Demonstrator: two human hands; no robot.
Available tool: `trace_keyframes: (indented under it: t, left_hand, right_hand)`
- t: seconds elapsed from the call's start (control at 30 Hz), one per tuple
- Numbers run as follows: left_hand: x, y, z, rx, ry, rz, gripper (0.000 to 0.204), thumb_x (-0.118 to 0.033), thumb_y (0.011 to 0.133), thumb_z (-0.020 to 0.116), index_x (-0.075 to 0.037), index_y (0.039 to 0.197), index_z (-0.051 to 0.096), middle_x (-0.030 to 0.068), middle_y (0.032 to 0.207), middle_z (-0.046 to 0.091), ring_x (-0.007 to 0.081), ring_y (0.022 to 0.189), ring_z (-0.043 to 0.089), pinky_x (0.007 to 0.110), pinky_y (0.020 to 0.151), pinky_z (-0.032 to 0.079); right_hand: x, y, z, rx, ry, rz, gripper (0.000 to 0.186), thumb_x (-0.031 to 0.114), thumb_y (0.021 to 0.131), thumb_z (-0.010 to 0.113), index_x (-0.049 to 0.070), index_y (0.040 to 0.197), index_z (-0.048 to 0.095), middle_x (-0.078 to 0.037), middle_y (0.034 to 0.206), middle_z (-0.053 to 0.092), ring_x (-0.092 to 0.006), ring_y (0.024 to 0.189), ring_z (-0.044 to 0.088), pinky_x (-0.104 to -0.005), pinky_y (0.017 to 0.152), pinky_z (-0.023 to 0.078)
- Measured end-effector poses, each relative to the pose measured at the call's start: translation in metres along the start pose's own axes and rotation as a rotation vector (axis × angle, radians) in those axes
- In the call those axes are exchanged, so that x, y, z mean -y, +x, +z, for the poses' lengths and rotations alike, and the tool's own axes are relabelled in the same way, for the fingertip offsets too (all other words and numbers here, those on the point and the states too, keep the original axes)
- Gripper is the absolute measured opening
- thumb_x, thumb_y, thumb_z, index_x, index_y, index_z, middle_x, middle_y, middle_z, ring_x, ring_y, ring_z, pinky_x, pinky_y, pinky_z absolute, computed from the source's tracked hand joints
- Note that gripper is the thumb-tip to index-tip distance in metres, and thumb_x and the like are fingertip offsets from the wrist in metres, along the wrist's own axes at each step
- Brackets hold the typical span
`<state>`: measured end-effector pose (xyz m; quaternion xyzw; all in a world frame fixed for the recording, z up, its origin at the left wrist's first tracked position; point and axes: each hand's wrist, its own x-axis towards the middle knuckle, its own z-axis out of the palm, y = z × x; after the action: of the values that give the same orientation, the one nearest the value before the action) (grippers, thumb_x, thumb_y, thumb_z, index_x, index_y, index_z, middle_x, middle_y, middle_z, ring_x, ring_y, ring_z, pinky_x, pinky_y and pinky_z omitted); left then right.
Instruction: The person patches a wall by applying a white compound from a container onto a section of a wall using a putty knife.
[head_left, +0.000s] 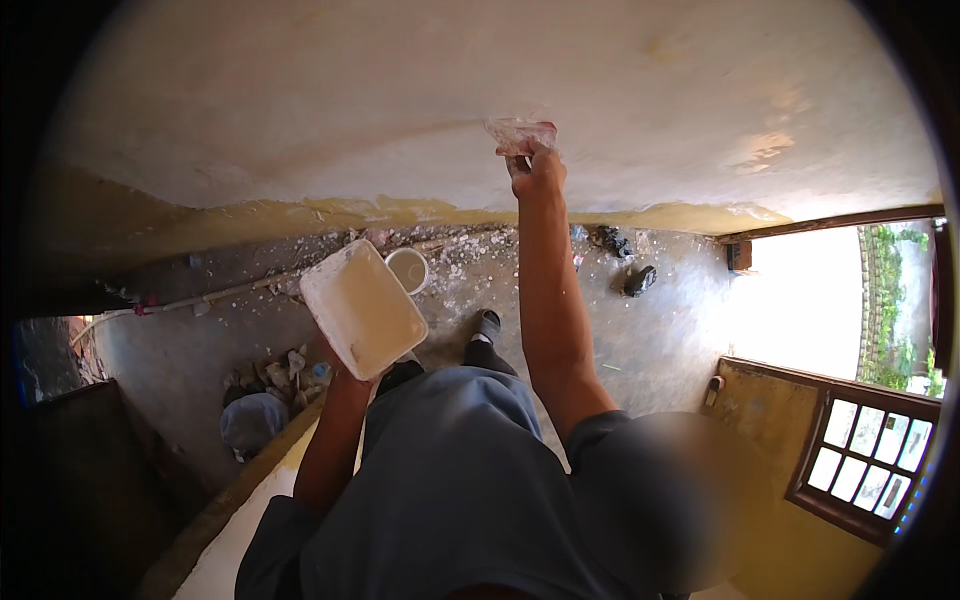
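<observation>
Rag (520, 132), crumpled, pinkish, pressed to pale wall (330, 90) by right hand (536, 172), clenched on it; left hand (345, 372) grips white rect. tray (362, 308) from below.

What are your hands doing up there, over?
Right hand pressing a flat pale trowel to the cream plaster wall. Left hand holding a white rectangular board. Nothing blocking.

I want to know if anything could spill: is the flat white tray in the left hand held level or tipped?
Tipped. The white tray slants in the left hand, its far corner raised toward the wall; a pale coat clings to its face.
</observation>
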<state>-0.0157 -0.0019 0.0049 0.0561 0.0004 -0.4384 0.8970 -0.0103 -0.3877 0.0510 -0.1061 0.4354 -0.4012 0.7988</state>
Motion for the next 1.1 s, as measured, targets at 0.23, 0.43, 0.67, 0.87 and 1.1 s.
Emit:
trace_keyframes:
  t: [0.23,0.43,0.67,0.87,1.1]
  left_hand:
    - [0.01,0.012,0.016,-0.037,-0.078,0.014,0.071,-0.055,0.091,0.047,-0.014,0.147,0.032,0.0121,0.144,0.043,0.0371,0.13,0.044,0.058,0.104,0.039]
    - [0.014,0.021,0.021,-0.004,0.051,0.032,0.071,-0.054,0.09,0.049,-0.013,0.147,0.033,0.0127,0.144,0.043,0.0368,0.13,0.044,0.057,0.104,0.04]
    - [0.006,0.022,0.005,-0.067,-0.024,-0.033,0.071,-0.056,0.091,0.047,-0.014,0.147,0.033,0.0126,0.145,0.042,0.0373,0.131,0.043,0.059,0.105,0.036]
    - [0.013,0.043,-0.004,-0.026,-0.329,-0.222,0.064,-0.054,0.096,0.034,-0.013,0.145,0.037,0.0132,0.145,0.042,0.0387,0.132,0.041,0.06,0.106,0.035]
    - [0.052,0.09,0.065,0.097,-0.489,-0.355,0.06,-0.054,0.095,0.041,-0.015,0.14,0.043,0.002,0.141,0.047,0.0266,0.128,0.045,0.048,0.11,0.033]
  right_hand:
    - [0.013,-0.014,0.02,0.02,0.018,-0.046,0.039,-0.007,0.085,0.054,-0.009,0.122,0.044,-0.02,0.117,0.051,-0.0403,0.102,0.06,-0.0535,0.08,0.06]
    - [0.02,-0.044,0.046,0.039,-0.053,-0.191,0.037,-0.007,0.084,0.056,-0.01,0.119,0.046,-0.021,0.116,0.053,-0.0361,0.099,0.062,-0.0471,0.081,0.061]
    - [0.018,-0.142,0.029,0.378,-0.399,-0.285,0.025,0.006,0.09,0.058,-0.006,0.111,0.056,-0.014,0.099,0.063,-0.0246,0.084,0.065,-0.0413,0.071,0.059]
    - [0.021,-0.206,-0.042,0.518,-0.762,-0.024,0.02,0.009,0.087,0.064,-0.005,0.102,0.063,-0.01,0.082,0.066,-0.017,0.062,0.062,-0.029,0.054,0.052]
    - [0.009,-0.203,-0.032,0.642,-1.477,-0.633,0.029,0.009,0.082,0.068,-0.002,0.108,0.061,-0.014,0.084,0.07,-0.0242,0.065,0.067,-0.0383,0.057,0.052]
